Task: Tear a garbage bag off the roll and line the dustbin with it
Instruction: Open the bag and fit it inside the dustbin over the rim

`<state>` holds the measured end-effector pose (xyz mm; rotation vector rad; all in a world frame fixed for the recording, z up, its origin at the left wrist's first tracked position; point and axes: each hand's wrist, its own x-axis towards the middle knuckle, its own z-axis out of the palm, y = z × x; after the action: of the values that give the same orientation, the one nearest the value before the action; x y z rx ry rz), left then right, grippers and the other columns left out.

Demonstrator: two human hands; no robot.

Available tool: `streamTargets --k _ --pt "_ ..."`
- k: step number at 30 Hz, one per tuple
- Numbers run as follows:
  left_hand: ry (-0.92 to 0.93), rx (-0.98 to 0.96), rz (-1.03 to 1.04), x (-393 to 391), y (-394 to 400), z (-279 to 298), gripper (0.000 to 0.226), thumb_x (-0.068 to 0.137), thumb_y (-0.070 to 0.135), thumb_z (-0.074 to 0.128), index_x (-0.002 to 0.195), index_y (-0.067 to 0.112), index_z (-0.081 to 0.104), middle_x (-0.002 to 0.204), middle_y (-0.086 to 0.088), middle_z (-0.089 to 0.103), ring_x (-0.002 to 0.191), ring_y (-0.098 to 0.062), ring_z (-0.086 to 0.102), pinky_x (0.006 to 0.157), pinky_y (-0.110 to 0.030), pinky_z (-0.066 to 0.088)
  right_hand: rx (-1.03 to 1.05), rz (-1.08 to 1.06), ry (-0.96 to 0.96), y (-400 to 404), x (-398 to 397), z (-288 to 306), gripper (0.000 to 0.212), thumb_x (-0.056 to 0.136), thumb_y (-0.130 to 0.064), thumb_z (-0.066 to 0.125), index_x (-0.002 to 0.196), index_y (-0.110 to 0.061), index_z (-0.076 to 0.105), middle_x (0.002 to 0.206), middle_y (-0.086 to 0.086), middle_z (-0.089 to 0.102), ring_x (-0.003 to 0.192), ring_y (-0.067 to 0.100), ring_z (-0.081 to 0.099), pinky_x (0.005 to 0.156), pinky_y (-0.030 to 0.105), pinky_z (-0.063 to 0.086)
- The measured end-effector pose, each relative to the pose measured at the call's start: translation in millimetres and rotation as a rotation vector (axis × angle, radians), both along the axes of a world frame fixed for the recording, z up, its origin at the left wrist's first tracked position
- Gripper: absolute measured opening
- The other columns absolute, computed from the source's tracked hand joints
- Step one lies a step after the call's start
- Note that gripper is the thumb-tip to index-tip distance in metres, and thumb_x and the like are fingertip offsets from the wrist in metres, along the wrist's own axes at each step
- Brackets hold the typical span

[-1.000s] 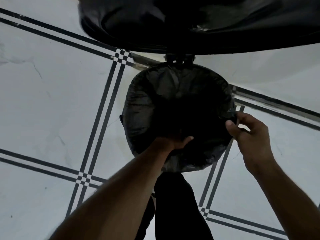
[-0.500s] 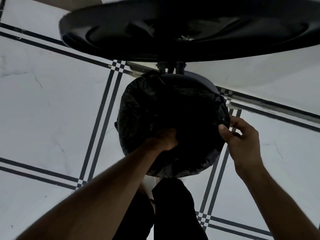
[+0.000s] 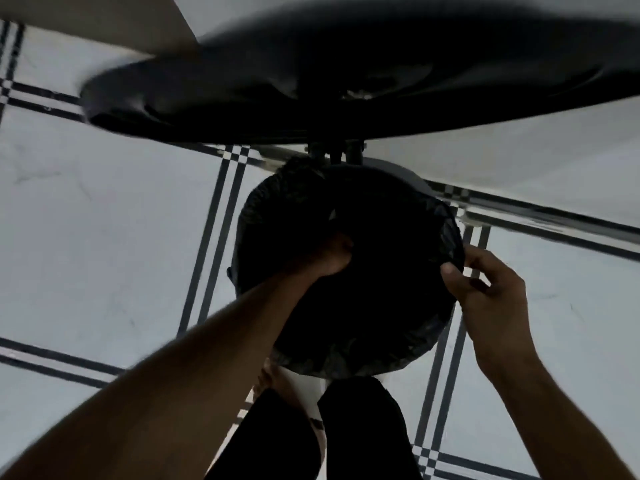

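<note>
A round dustbin stands on the tiled floor below me, its mouth covered by a black garbage bag (image 3: 277, 216) whose crinkled plastic folds over the rim. The bin's lid (image 3: 346, 77) stands swung up on its hinge at the far side. My left hand (image 3: 329, 252) is down inside the bag's opening, fingers curled into the dark plastic; whether it grips it I cannot tell. My right hand (image 3: 485, 289) pinches the bag's edge at the right side of the rim. No roll is in view.
White floor tiles (image 3: 104, 237) with black double-line borders surround the bin. My dark trouser legs (image 3: 363, 427) and a bare foot (image 3: 277, 379) stand right at the bin's near side. A pale wall or panel (image 3: 86, 19) shows at top left.
My left hand has gone deeper into the bag, its fingers now hidden in the plastic. My right hand has kept its pinch on the rim edge. The view has tilted, showing more of the lid.
</note>
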<state>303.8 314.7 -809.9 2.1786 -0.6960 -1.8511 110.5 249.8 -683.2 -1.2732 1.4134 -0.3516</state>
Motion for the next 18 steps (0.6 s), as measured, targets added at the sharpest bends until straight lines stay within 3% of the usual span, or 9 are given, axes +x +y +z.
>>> streamTargets --k 3,5,7,9,13,15,18 --pt "0.083 -0.06 0.002 5.4 -9.0 38.5 0.027 0.097 0.007 0.055 0.12 -0.002 0.064 0.116 -0.016 0.065 0.114 -0.028 0.058 0.102 -0.032 0.041 0.026 0.021 0.033 -4.2 2.4 8.2 0.026 0.091 0.001 0.064 0.116 -0.005 0.068 0.105 0.01 0.071 0.075 -0.003 0.069 0.065 0.01 0.052" --pt "0.112 -0.103 0.197 12.6 -23.3 59.8 0.023 0.098 0.01 0.052 0.115 0.004 0.066 0.101 -0.004 0.065 0.102 -0.022 0.059 0.101 -0.033 0.045 0.058 0.032 0.054 -6.4 5.0 12.5 0.024 0.091 0.0 0.065 0.113 -0.008 0.069 0.106 0.016 0.069 0.073 0.0 0.069 0.066 0.011 0.053" --pt "0.096 -0.111 0.436 23.4 -40.6 78.7 0.02 0.101 0.017 0.046 0.091 0.018 0.063 0.09 0.003 0.062 0.086 -0.013 0.059 0.089 -0.032 0.049 0.09 0.019 0.091 -8.8 7.7 14.5 0.024 0.089 -0.003 0.068 0.108 -0.018 0.07 0.102 0.013 0.066 0.077 0.01 0.069 0.072 0.02 0.057" --pt "0.067 -0.147 0.54 27.7 -47.5 97.3 0.028 0.102 0.018 0.04 0.079 0.023 0.056 0.083 0.005 0.058 0.078 -0.009 0.055 0.075 -0.024 0.047 0.112 0.057 0.201 -15.3 9.8 15.8 0.028 0.086 -0.012 0.07 0.109 -0.027 0.067 0.1 0.001 0.064 0.085 0.019 0.068 0.08 0.033 0.057" --pt "-0.108 -0.175 0.23 11.6 -23.1 109.8 0.024 0.098 0.02 0.05 0.109 0.013 0.07 0.114 -0.007 0.07 0.109 -0.024 0.064 0.089 -0.03 0.049 0.005 0.215 0.457 -22.2 19.2 29.2 0.057 0.079 -0.045 0.065 0.133 -0.032 0.051 0.129 0.004 0.055 0.115 0.024 0.057 0.096 0.044 0.049" --pt "-0.23 -0.277 0.248 3.5 3.9 114.4 0.025 0.094 0.015 0.053 0.111 0.021 0.07 0.114 0.001 0.072 0.108 -0.017 0.066 0.094 -0.029 0.051 -0.225 0.263 0.428 -18.9 28.9 38.4 0.06 0.081 -0.043 0.068 0.136 -0.027 0.05 0.133 0.006 0.051 0.126 0.026 0.048 0.105 0.046 0.044" --pt "-0.534 -0.545 0.318 -1.2 40.3 130.6 0.033 0.088 0.01 0.054 0.117 0.022 0.065 0.121 0.002 0.065 0.114 -0.014 0.059 0.099 -0.027 0.047 -0.452 0.42 0.332 -21.8 51.4 40.3 0.06 0.081 -0.036 0.076 0.134 -0.023 0.052 0.131 0.008 0.053 0.123 0.025 0.049 0.101 0.04 0.045"
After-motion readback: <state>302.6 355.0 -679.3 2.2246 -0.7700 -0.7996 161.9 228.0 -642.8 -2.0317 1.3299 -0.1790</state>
